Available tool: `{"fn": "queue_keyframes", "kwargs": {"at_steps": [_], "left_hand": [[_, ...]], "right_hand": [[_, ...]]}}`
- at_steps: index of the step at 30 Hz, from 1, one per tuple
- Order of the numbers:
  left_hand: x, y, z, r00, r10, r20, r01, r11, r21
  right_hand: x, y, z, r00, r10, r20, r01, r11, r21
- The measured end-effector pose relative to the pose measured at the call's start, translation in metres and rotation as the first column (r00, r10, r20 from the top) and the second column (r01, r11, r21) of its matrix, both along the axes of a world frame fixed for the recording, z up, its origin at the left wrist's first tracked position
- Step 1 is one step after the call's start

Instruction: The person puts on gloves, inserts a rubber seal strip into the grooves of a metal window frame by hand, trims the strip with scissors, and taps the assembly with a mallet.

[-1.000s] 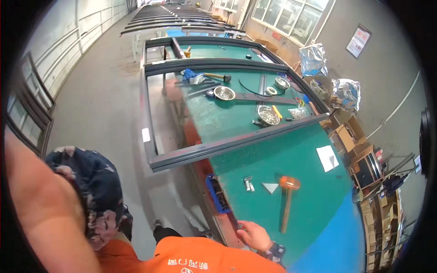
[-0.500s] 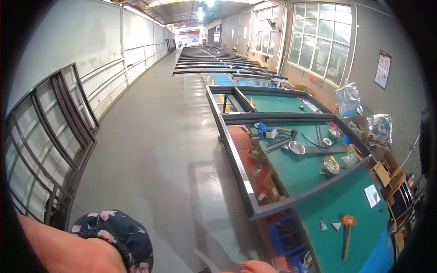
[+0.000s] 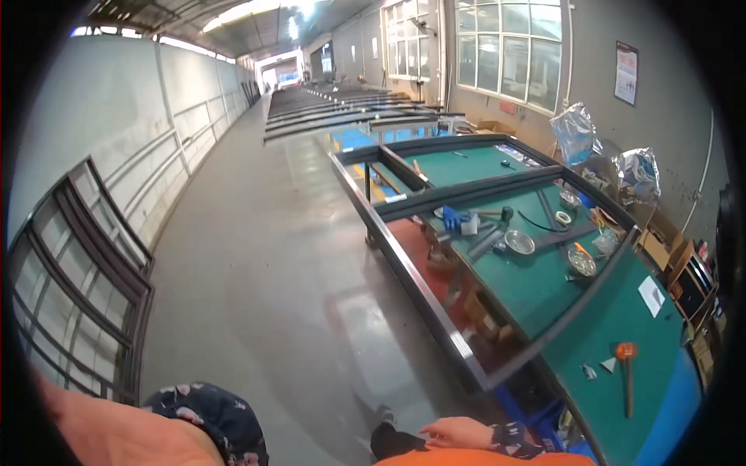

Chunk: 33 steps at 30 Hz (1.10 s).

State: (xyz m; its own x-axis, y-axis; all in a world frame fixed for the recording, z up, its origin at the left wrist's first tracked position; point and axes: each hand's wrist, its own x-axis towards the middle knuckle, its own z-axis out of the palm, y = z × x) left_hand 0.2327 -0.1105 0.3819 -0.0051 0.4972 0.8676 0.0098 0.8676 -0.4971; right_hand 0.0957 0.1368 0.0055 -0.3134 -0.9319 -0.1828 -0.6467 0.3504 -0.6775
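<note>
Looking at a big dark frame (image 3: 464,351) laid flat over the green bench (image 3: 614,326), jutting past the left edge above the floor. Joined up all round, as far as shows, with a long crossbar (image 3: 474,191) set between the sides and a short bar (image 3: 400,167) splitting the far section. Calling that done in outline, then, but bare in the openings: no panes fitted, just a straight look through to tools below. Coming across as dark grey and slim, glinting along the left side, with a pale patch near the close corner, label or glare, hard to say.

Spotting a second dark frame (image 3: 102,247) over at the left wall, leaning upright. Down to the arms now: seeing a forearm (image 3: 124,427) at lower left, but no left hand, so no telling about those fingers. Picking up the right hand (image 3: 462,432) in front of the orange shirt, with fingers held loosely out, pinching nothing visible.

On to the small stuff: noting an orange-headed mallet (image 3: 628,377) lying on the bench, ungripped, then white paper (image 3: 651,297) beyond. Through the opening, catching a metal bowl (image 3: 519,242). Finishing beside the mallet with a pale triangle (image 3: 608,365) and little metal pieces (image 3: 589,372), lying loose, not fitted to anything.
</note>
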Motion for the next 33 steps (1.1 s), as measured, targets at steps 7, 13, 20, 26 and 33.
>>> {"fn": "queue_keyframes", "kwargs": {"at_steps": [7,13,20,26,33], "left_hand": [[-0.034,-0.114,-0.143,0.921,-0.033,0.389,-0.159,0.879,0.449],[-0.099,-0.199,-0.477,0.590,-0.500,0.634,-0.607,0.244,0.757],[-0.216,-0.178,-0.480,0.147,-0.782,0.605,-0.678,0.366,0.638],[-0.397,-0.220,-0.404,0.101,-0.942,0.320,-0.512,0.227,0.829],[-0.519,-0.169,-0.362,-0.480,-0.865,-0.144,-0.694,0.274,0.665]], "right_hand": [[-0.077,-0.054,0.041,0.957,-0.160,-0.242,0.074,0.942,-0.328],[-0.186,-0.105,0.060,0.876,-0.207,-0.436,0.137,0.973,-0.188],[-0.314,-0.155,-0.020,0.803,-0.459,-0.381,0.382,0.886,-0.263],[-0.460,-0.220,-0.067,0.560,-0.783,-0.271,0.720,0.621,-0.310],[-0.569,-0.106,-0.198,0.176,-0.865,-0.469,0.859,0.368,-0.355]]}}
